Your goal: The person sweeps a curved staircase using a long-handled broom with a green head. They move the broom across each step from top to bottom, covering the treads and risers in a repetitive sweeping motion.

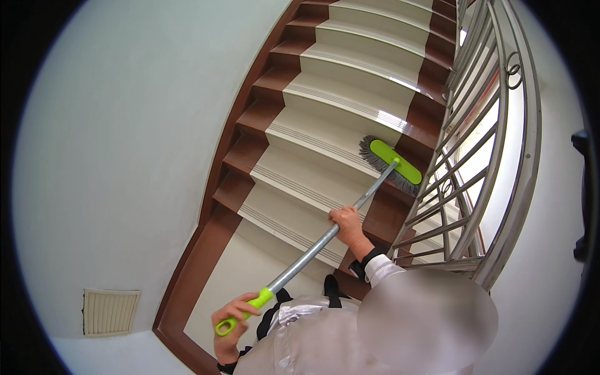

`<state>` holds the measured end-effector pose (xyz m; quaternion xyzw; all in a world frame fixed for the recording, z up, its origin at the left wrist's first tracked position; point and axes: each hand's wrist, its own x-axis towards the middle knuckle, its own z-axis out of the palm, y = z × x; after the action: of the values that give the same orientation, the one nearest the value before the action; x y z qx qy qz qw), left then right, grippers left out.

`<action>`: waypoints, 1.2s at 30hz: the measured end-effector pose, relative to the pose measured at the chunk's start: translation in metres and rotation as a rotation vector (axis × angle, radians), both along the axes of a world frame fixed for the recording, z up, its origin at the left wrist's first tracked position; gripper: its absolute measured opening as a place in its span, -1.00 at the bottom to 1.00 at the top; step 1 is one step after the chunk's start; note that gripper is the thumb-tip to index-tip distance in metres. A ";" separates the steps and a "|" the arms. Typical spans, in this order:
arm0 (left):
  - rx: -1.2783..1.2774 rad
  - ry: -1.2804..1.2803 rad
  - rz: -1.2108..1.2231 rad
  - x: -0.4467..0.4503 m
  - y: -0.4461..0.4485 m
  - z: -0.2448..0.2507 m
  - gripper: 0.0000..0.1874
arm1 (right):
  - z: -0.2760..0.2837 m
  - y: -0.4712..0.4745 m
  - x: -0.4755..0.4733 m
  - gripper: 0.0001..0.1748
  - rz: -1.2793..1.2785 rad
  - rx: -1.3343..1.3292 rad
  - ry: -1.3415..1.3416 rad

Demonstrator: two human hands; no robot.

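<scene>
My left hand (232, 321) is closed around the green plastic end grip (259, 300) of a long-handled dust mop, at the lower left. Farther up, my right hand (347, 226) grips the grey metal pole (302, 264). The pole runs diagonally up to the right, to a green mop head (396, 161) with a grey fringe (407, 183). That head lies slanted at a stair edge, beside the railing, partly over the brown side band. Both wrists have dark cuffs below pale sleeves. A blurred round patch covers part of the view at the lower right.
Cream stairs (300, 185) with brown side bands and grooved edges rise ahead. A metal railing (497, 140) borders them on the right, a pale wall (126, 140) on the left. Dark shoes (331, 286) stand by the lowest step. A louvred vent (111, 312) is low on the wall.
</scene>
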<state>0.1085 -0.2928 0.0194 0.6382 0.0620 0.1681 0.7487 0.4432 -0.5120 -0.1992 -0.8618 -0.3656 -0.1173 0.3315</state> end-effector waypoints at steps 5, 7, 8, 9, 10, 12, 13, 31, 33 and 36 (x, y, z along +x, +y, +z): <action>-0.013 -0.180 0.379 -0.042 0.026 -0.007 -0.63 | 0.010 0.052 -0.047 -0.76 0.122 -0.057 0.024; -0.121 -0.258 0.457 -0.060 0.038 -0.007 -0.61 | 0.017 0.074 -0.066 -0.76 0.184 -0.067 0.066; -0.176 -0.296 0.492 -0.068 0.043 -0.007 -0.60 | 0.020 0.084 -0.076 -0.76 0.212 -0.073 0.089; -0.161 -0.336 0.476 -0.077 0.049 -0.006 -0.59 | 0.021 0.092 -0.085 -0.76 0.244 -0.086 0.101; -0.146 -0.376 0.459 -0.085 0.056 -0.003 -0.57 | 0.021 0.100 -0.093 -0.75 0.275 -0.099 0.112; -0.122 -0.439 0.479 -0.099 0.066 0.003 -0.55 | 0.023 0.114 -0.110 -0.74 0.358 -0.127 0.134; -0.110 -0.448 0.528 -0.109 0.068 0.010 -0.55 | 0.024 0.123 -0.121 -0.73 0.424 -0.136 0.144; -0.192 -0.118 0.711 -0.078 0.024 -0.023 -0.60 | -0.055 0.125 -0.087 -0.79 0.520 -0.271 0.283; -0.126 -0.135 0.699 -0.083 0.024 -0.023 -0.64 | -0.049 0.124 -0.086 -0.79 0.548 -0.341 0.296; -0.116 -0.235 0.695 -0.098 0.030 -0.016 -0.61 | -0.056 0.134 -0.109 -0.74 0.600 -0.387 0.276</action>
<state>0.0110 -0.2626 0.0030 0.5118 0.1982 0.4806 0.6840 0.3341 -0.3777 -0.2553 -0.7709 -0.5687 0.1735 0.2283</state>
